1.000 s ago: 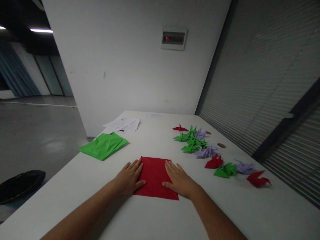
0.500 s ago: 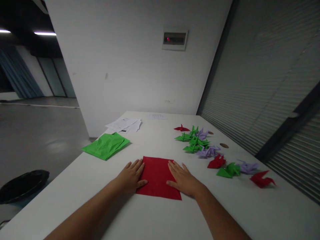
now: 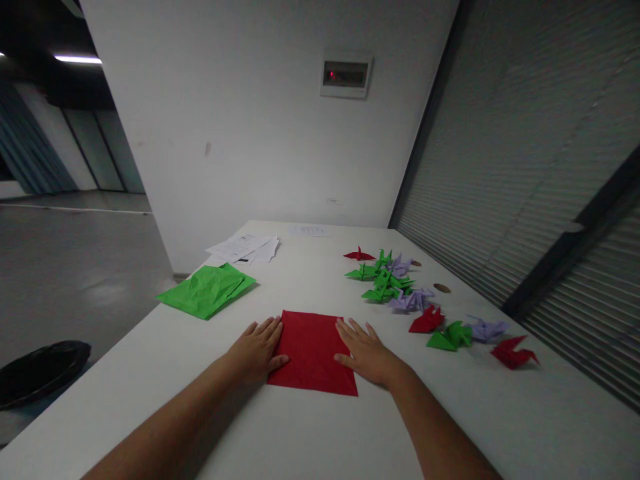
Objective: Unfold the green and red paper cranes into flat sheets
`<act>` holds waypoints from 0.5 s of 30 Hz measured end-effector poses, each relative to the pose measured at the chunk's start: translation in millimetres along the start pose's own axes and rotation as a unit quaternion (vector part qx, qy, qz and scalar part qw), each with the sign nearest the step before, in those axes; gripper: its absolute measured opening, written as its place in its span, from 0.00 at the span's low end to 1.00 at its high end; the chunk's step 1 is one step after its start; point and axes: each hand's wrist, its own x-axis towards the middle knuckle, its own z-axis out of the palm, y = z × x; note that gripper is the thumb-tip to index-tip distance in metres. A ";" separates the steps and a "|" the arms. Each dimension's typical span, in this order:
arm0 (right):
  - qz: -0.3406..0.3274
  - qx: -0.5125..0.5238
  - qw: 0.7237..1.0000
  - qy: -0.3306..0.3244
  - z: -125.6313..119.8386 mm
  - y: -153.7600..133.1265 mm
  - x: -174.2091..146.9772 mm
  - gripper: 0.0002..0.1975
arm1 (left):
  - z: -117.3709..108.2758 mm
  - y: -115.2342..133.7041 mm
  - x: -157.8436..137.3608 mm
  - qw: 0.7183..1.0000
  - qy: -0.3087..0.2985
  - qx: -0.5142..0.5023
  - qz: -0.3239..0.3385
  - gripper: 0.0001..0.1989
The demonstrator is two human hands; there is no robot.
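Note:
A square sheet of red paper (image 3: 311, 353) lies flat on the white table in front of me. My left hand (image 3: 259, 348) rests on its left edge, fingers stretched out and the thumb on the paper. On the opposite edge my right hand (image 3: 367, 353) lies flat with its fingers spread, the fingertips and thumb over the red sheet. Neither hand grips anything. To the right are folded paper cranes: a red crane (image 3: 427, 320), a green crane (image 3: 451, 336) and another red crane (image 3: 513, 353) are the closest to my right hand.
Green paper sheets (image 3: 207, 290) lie at the table's left edge, with printed white papers (image 3: 243, 249) behind. More cranes, green (image 3: 387, 283) and purple (image 3: 411, 301), cluster at the right. A black-lined bin (image 3: 45, 373) stands on the floor at left. Blinds (image 3: 540, 147) border the right side.
The whole view has shifted slightly, so everything sits a little further left. Both hands stay flat on the red paper, with my left hand slightly nearer its edge.

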 end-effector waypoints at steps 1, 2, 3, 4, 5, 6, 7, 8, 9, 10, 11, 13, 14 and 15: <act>-0.002 0.004 1.000 0.002 0.1 0.5 -0.1 0.42 | -0.5 0.5 -0.1 1.000 -0.002 0.001 -0.001 0.46; -0.004 0.009 1.000 0.004 0.3 1.1 -0.2 0.42 | -0.9 1.1 -0.2 1.000 -0.003 0.002 -0.002 0.45; -0.008 0.015 1.000 0.005 0.6 2.0 -0.4 0.41 | -1.2 1.6 -0.3 1.000 -0.003 0.004 -0.004 0.45; -0.012 0.020 1.000 0.007 1.0 2.9 -0.5 0.41 | -1.3 2.0 -0.4 1.000 -0.002 0.005 -0.005 0.45; -0.016 0.023 1.000 0.008 1.4 3.9 -0.6 0.41 | -1.2 2.3 -0.5 1.000 -0.002 0.006 -0.007 0.45; -0.020 0.024 0.999 0.010 1.8 4.9 -0.6 0.40 | -0.7 2.3 -0.6 1.000 -0.002 0.007 -0.008 0.45; -0.023 0.023 0.999 0.011 2.3 6.0 -0.5 0.40 | -0.1 2.0 -0.6 1.000 -0.001 0.007 -0.008 0.45; -0.024 0.022 0.999 0.011 3.0 7.1 -0.2 0.40 | 0.8 1.5 -0.5 1.000 -0.001 0.006 -0.008 0.45; -0.024 0.020 0.999 0.013 3.7 8.1 0.1 0.40 | 1.8 0.9 -0.4 1.000 0.001 0.005 -0.006 0.45; -0.025 0.018 0.999 0.014 4.4 9.2 0.6 0.41 | 2.8 0.1 -0.2 1.000 0.003 0.003 -0.005 0.45; -0.027 0.019 0.999 0.015 5.0 10.2 1.0 0.41 | 3.7 -0.6 0.0 1.000 0.005 0.001 -0.003 0.45; -0.026 0.022 0.999 0.014 5.6 11.9 1.5 0.42 | 5.1 -1.9 0.4 1.000 0.006 0.000 -0.002 0.45; -0.024 0.024 0.999 0.012 5.3 12.5 1.5 0.42 | 5.4 -2.3 0.4 1.000 0.007 0.000 -0.002 0.45; -0.021 0.027 0.999 0.009 4.6 12.9 1.4 0.42 | 5.5 -2.5 0.3 1.000 0.008 0.000 -0.002 0.45</act>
